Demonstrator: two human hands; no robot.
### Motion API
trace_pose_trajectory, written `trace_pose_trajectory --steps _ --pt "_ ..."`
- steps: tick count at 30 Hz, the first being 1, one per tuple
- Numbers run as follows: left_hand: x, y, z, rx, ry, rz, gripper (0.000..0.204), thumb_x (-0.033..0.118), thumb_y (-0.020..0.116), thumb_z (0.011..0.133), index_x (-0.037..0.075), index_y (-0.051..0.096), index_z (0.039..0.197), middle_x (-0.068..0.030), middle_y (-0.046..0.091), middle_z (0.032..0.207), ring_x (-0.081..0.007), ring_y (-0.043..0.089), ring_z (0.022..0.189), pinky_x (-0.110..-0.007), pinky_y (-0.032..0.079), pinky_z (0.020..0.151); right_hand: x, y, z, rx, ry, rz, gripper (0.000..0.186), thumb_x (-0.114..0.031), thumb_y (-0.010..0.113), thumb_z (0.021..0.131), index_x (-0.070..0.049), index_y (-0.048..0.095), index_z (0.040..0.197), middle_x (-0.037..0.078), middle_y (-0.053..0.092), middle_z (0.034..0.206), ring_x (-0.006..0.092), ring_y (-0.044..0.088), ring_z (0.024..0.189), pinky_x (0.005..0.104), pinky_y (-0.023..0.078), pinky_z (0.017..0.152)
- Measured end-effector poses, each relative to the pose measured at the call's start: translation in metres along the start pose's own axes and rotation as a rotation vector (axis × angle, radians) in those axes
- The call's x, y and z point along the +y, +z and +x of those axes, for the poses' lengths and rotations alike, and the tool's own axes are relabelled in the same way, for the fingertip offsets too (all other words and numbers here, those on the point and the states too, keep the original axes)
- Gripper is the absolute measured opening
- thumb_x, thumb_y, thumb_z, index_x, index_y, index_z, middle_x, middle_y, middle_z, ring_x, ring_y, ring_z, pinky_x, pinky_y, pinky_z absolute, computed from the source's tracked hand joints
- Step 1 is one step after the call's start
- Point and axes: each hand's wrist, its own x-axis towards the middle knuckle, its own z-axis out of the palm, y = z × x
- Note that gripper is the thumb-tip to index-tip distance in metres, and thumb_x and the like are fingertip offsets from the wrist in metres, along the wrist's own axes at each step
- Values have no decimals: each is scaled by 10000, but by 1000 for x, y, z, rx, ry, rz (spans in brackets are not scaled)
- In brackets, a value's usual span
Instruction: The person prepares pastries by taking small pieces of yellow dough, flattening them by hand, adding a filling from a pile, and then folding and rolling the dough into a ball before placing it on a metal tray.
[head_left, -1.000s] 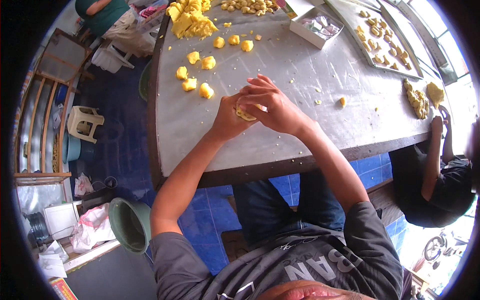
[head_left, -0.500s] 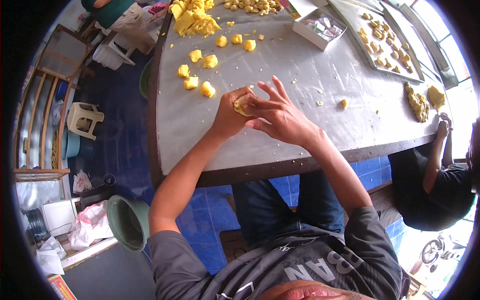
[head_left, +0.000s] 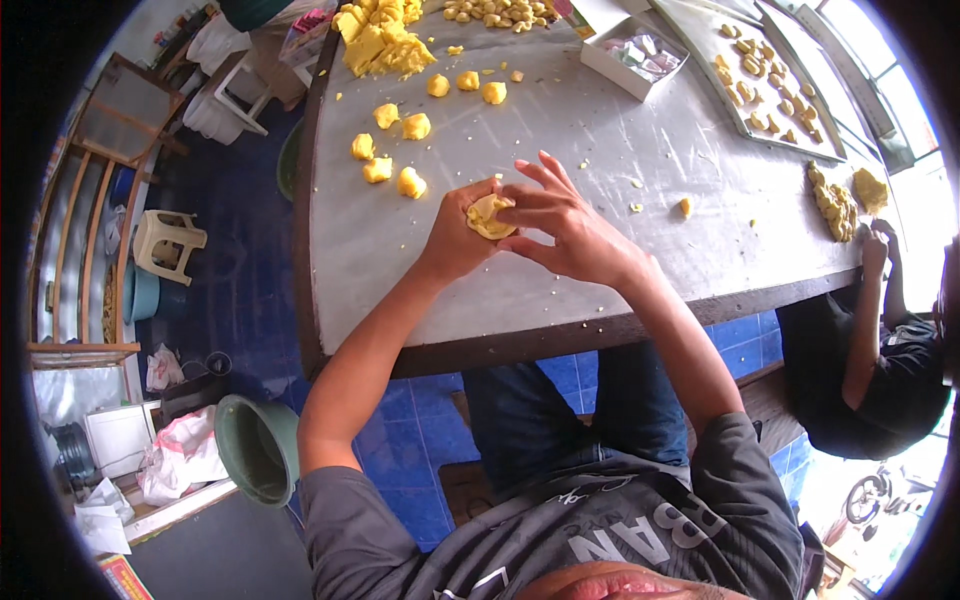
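My left hand [head_left: 455, 235] is curled around a flattened yellow dough piece [head_left: 485, 218] with a ragged rim and a paler middle. My right hand [head_left: 565, 230] bears on that piece with thumb and some fingers, while others are raised and spread. Beyond them, several rough yellow dough balls [head_left: 410, 180] lie in a loose curve on the metal-topped table [head_left: 380, 280]. A big crumbly mound of yellow dough [head_left: 375, 35] sits at the back left, beside many small shaped pieces [head_left: 500, 10].
A white box [head_left: 632, 60], a tray of shaped pieces [head_left: 760, 90] and two dough lumps [head_left: 835, 205] occupy the right. A co-worker's hands [head_left: 880, 250] are at that edge; another person [head_left: 265, 55] stands back left. A stool [head_left: 170, 245] and basin [head_left: 255, 450] are left.
My right hand's fingers have lifted and spread, uncovering more of the dough piece in my left hand. The person at the back left has moved farther toward the top edge.
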Motion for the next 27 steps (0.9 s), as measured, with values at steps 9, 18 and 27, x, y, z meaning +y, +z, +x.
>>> trace_pose_trajectory --steps 9,18,27 --pt "3 4 -2 -11 56 89 229 5 752 704 37 617 886 1 627 835 -56 563 784 -243 477 676 5 5 13 -83 -34 -92 316 -88 689 793 -89 626 1103 150 553 1263 366 323 1342 532 132 1147" --pt "-12 1 -2 40 46 -47 273 54 789 684 46 531 772 31 534 727 -30 476 699 -222 415 599 9 2 0 -120 76 -6 644 -243 720 796 -57 401 1323 228 312 1416 393 188 1386 490 132 1133" --pt "4 0 -3 -3 88 153 221 48 753 697 42 551 786 -26 580 674 -82 528 622 -250 441 595 10 7 14 63 296 277 778 -270 747 779 -68 321 1398 248 307 1424 384 251 1364 459 251 1099"
